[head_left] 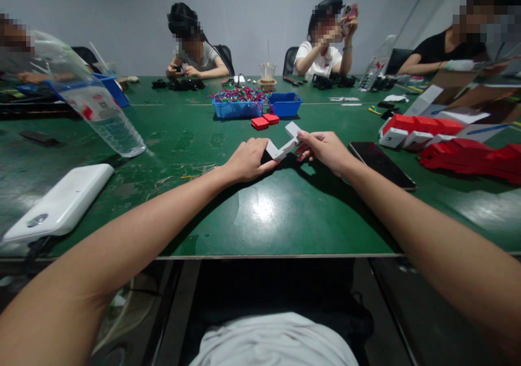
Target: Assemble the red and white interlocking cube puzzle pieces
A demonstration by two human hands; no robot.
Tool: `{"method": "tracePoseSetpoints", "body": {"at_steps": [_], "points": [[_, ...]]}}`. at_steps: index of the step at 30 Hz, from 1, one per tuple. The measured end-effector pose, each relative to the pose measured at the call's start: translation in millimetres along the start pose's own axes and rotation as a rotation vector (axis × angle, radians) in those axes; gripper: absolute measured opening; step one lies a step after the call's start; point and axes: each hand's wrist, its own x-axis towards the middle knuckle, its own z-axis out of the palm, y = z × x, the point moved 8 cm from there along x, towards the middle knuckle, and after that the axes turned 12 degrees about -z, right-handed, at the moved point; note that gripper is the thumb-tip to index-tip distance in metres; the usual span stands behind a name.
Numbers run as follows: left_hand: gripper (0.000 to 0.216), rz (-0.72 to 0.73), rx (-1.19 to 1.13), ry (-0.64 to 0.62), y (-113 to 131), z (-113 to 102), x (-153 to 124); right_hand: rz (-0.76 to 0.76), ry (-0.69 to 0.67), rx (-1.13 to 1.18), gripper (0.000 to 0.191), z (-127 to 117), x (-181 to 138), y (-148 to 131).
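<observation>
Both my hands meet over the green table [285, 214], holding a small white cardboard piece [285, 145] that looks like a partly folded box. My left hand [246, 160] is closed on its near left end. Fingers of my right hand [323, 149] pinch its right side, close to a raised flap. Two small red boxes [264, 121] lie just beyond the white piece.
A black phone [380, 164] lies right of my right hand. Red and white flat boxes [439, 135] are stacked at the right. A plastic bottle [95, 106] and a white device [61, 203] sit at the left. Blue bins [256, 107] stand ahead. Other people sit along the far and side edges.
</observation>
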Motion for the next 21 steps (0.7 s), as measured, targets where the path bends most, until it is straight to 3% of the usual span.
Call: {"method": "tracePoseSetpoints", "body": {"at_steps": [5, 11, 17, 21], "points": [[0.042, -0.042, 0.003, 0.001, -3, 0, 0, 0.027, -0.054, 0.023, 0.061, 4, -1, 4], [0.047, -0.049, -0.100, 0.036, -9, 1, 0, 0.030, -0.092, -0.109, 0.063, 5, -3, -1], [0.048, -0.084, -0.381, 0.043, -17, -2, 2, 0.019, -0.165, -0.190, 0.076, 8, -6, -6], [0.048, -0.170, -0.641, 0.028, -30, 1, 8, -0.042, -0.232, -0.294, 0.062, 12, -6, -11]]}}
